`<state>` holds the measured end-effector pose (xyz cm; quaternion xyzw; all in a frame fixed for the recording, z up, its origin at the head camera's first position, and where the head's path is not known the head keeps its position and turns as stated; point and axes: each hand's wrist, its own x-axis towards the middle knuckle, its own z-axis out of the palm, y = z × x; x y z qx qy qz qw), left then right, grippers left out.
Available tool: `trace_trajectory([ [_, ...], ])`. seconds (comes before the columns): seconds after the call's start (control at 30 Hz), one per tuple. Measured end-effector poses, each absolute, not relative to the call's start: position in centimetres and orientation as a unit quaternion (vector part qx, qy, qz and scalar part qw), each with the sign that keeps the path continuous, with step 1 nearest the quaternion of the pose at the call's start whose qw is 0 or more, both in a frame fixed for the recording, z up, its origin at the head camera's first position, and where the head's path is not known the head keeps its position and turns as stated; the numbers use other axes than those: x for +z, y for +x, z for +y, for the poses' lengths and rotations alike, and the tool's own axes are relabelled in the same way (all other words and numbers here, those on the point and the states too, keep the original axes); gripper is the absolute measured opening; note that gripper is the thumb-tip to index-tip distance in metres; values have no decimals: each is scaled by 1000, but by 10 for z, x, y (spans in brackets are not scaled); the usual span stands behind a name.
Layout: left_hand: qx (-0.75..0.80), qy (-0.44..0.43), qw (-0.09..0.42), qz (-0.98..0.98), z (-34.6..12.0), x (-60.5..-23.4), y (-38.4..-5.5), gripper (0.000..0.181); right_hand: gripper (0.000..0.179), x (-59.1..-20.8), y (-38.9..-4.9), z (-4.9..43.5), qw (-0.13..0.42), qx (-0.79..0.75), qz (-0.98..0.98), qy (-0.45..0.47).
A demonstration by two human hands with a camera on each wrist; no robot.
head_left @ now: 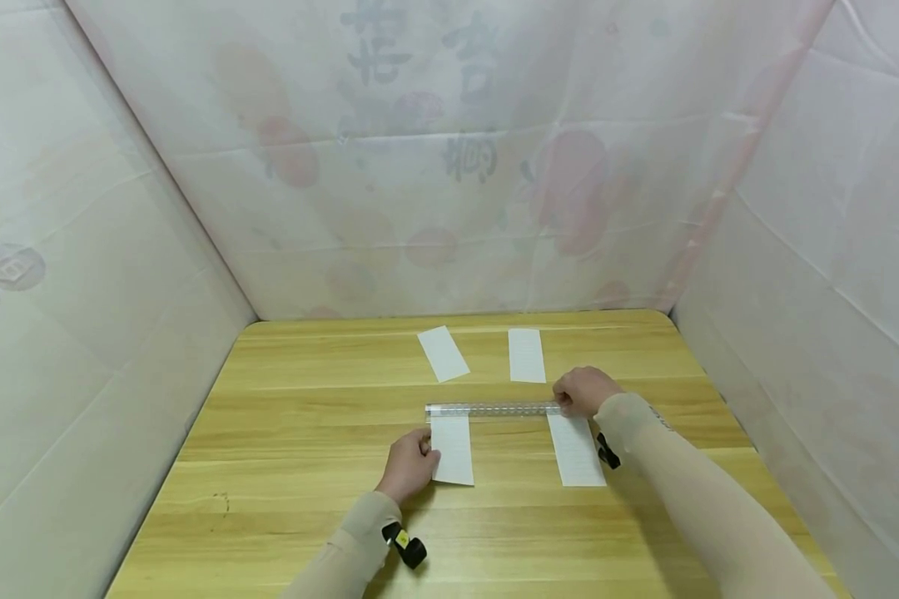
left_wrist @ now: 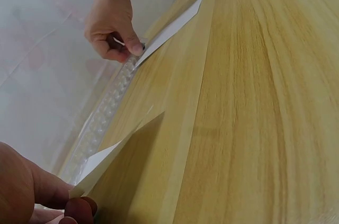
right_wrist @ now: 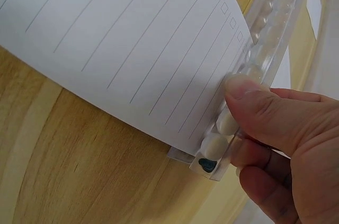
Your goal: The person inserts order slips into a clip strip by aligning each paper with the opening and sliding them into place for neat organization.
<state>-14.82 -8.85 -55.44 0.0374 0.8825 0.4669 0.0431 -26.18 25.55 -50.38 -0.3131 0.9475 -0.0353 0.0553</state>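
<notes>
A long clear plastic strip (head_left: 505,410) with a row of rounded bumps lies crosswise on the table. Its right end is pinched by my right hand (head_left: 588,393), thumb on top. There, in the right wrist view, whitish round shapes and a dark green spot (right_wrist: 206,165) show in the strip (right_wrist: 282,7). A lined paper slip with small checkboxes (right_wrist: 132,38) runs up to the strip at this end. My left hand (head_left: 409,467) pinches the left edge of another paper slip (head_left: 453,453), whose top meets the strip's left end. This slip (left_wrist: 114,158) is bent up off the table in the left wrist view.
Beyond the strip lie two more white slips, a tilted one (head_left: 444,353) on the left and a straighter one (head_left: 527,356) on the right. The wooden table (head_left: 285,466) has rounded back corners. Pale printed cloth walls (head_left: 434,191) enclose its back and sides.
</notes>
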Motion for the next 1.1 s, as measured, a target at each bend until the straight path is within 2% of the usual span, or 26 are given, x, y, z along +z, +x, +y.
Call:
trace_trajectory([
  [1.1,488,46,53,870,-78,-553,-150,43,30,-505,-262,257,50,-41,946,-317],
])
